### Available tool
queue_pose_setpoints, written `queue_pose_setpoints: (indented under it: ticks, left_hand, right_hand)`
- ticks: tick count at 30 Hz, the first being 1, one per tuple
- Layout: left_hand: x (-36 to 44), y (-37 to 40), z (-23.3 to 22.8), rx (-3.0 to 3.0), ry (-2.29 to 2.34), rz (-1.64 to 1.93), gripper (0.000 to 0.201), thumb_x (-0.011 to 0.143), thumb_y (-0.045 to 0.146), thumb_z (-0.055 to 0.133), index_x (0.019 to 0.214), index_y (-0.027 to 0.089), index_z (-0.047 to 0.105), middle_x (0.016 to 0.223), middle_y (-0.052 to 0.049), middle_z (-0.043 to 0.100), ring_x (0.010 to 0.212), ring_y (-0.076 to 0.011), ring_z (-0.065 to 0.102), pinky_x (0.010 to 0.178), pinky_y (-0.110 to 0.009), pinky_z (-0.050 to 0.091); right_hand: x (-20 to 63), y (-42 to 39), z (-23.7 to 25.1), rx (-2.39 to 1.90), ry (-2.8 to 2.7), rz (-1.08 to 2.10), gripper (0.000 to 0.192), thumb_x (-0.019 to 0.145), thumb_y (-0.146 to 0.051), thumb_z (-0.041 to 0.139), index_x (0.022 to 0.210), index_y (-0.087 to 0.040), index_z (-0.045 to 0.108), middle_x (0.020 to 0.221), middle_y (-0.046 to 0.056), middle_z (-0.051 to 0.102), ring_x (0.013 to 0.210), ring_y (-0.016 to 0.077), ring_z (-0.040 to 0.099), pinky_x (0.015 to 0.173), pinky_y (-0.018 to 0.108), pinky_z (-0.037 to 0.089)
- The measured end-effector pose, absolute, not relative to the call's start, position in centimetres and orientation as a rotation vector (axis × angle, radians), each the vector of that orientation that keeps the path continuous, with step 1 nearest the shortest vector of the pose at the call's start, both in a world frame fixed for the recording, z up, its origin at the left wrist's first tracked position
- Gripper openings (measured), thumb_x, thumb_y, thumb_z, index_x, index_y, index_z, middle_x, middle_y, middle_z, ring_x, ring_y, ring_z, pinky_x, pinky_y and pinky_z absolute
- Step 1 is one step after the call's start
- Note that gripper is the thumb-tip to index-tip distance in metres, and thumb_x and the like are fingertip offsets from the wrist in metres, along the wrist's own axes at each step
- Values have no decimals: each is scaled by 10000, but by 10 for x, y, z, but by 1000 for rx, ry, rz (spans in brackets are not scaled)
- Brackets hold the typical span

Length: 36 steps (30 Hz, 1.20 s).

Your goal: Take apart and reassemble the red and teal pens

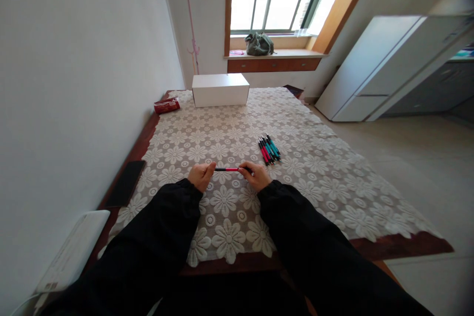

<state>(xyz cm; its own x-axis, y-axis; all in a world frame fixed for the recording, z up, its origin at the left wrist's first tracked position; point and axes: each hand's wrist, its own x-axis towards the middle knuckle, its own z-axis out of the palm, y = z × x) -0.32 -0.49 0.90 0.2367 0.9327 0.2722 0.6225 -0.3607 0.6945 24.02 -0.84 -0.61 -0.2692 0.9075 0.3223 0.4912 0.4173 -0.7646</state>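
Two hands, one pen (226, 169): it's dead ahead at 12 o'clock from the body, between the hands, long axis 9 to 3, red mid-part and dark ends. Left hand (202, 176) is closed round the 9 o'clock end, right hand (255, 176) pinches the 3 o'clock end, so neither is nearer. Can't tell if the pen touches the cloth (224, 201). Heap of pens (269, 149), red and teal, sits at 1 o'clock from the right hand, near but apart, long axes roughly 11 to 5; right hand is clearly the nearer one. Table edge (255, 262) runs at 6 o'clock, under the forearms. Black slab (126, 183) at 8 to 9, well apart from the left hand, along the wall-side edge. Widest run of cloth goes to 3 and 4 o'clock; another stretch runs ahead between pen and box. Far end: white box (220, 96) at 12, red packet (166, 105) at 11, by the left edge. Wall (92, 84) limits the 9 o'clock side.
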Motion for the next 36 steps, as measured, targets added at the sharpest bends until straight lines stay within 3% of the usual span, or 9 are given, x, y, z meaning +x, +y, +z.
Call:
queue_pose_setpoints:
  ticks: [10, 21, 28, 32, 36]
  left_hand:
    - [-2, -3, 10, 2026, 1441, 911, 594, 967, 507, 287, 471, 200, 402, 423, 18, 385, 481, -122, 424, 517, -271, 289]
    - [-5, 0, 11, 2141, 1360, 939, 330, 946, 405, 402, 731, 194, 537, 573, 31, 474, 539, -122, 459, 539, -245, 329]
    - [-2, -1, 7, 2059, 1355, 1034, 211, 892, 386, 528, 850, 199, 615, 700, 4, 624, 595, -123, 545, 547, -231, 389]
    - [-2, -1, 7, 1998, 1319, 1017, 282, 941, 415, 442, 879, 201, 616, 732, -5, 666, 600, -127, 566, 548, -234, 406]
    - [-4, 1, 8, 2030, 1357, 985, 424, 980, 438, 324, 749, 193, 583, 656, -6, 619, 603, -135, 553, 589, -248, 413]
  right_hand:
    - [240, -7, -4, -1205, -1911, 696, 256, 912, -402, 534, 875, -182, 660, 600, -6, 590, 535, 132, 507, 553, 249, 385]
    - [239, -7, -3, -1260, -1887, 677, 267, 903, -407, 530, 827, -184, 656, 567, -24, 531, 525, 123, 480, 531, 244, 330]
    - [240, -7, 0, -1290, -1874, 617, 312, 900, -423, 514, 751, -182, 644, 560, -18, 518, 548, 123, 448, 535, 242, 314]
    - [240, -7, 0, -1280, -1858, 598, 304, 901, -420, 511, 767, -184, 648, 555, -20, 505, 540, 124, 440, 527, 243, 309]
    - [240, -7, -1, -1252, -1863, 613, 282, 898, -413, 522, 805, -182, 655, 587, -13, 538, 555, 126, 470, 541, 240, 331]
